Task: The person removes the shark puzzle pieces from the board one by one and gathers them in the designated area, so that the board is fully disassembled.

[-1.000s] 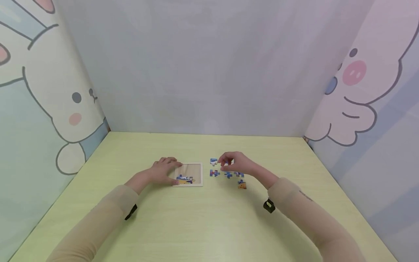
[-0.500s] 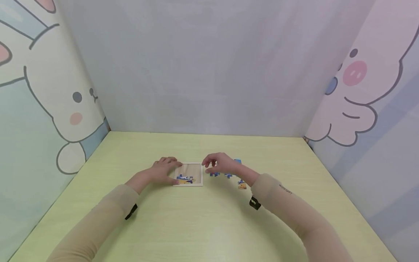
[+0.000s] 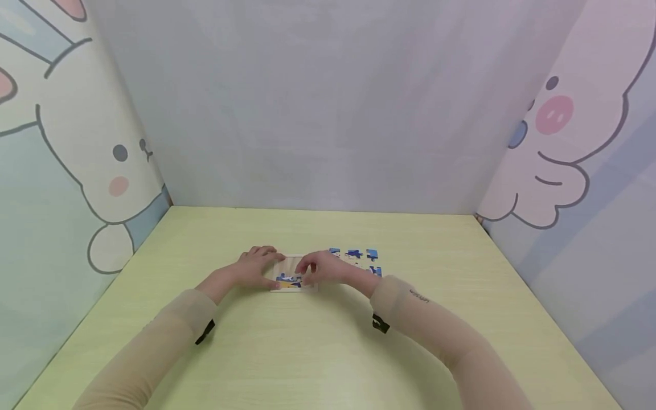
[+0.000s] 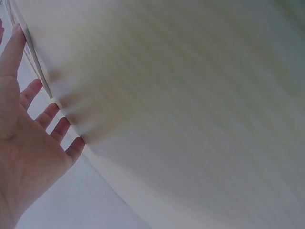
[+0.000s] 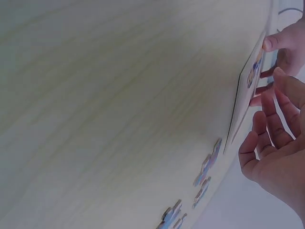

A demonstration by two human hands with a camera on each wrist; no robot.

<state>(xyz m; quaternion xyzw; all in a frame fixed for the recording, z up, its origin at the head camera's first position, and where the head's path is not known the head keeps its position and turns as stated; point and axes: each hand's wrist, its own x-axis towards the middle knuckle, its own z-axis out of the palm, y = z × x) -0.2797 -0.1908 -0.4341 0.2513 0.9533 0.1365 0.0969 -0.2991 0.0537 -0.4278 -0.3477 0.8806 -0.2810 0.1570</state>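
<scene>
A small square wooden puzzle frame (image 3: 293,290) lies on the table with joined jigsaw pieces (image 3: 288,281) in its near-left part. My left hand (image 3: 254,270) grips its left side, thumb on the near corner and index finger at the far one. The other left fingers (image 4: 65,125) rest spread on the table. Over the frame's right part hovers my right hand (image 3: 324,267), thumb and fingers loosely bent and apart. In the right wrist view, the right hand (image 5: 279,129) shows nothing between its fingers, close beside the frame (image 5: 243,102).
Several loose jigsaw pieces, such as a blue one (image 3: 372,254), lie right of the frame, partly hidden by the right hand and forearm. A grey curtain (image 3: 328,114) closes off the back of the table (image 3: 328,353). Printed side panels (image 3: 574,171) flank it.
My right hand has moved left from over the loose pieces to over the frame's right part. More of the upper loose pieces show now. My left hand and the frame have stayed put.
</scene>
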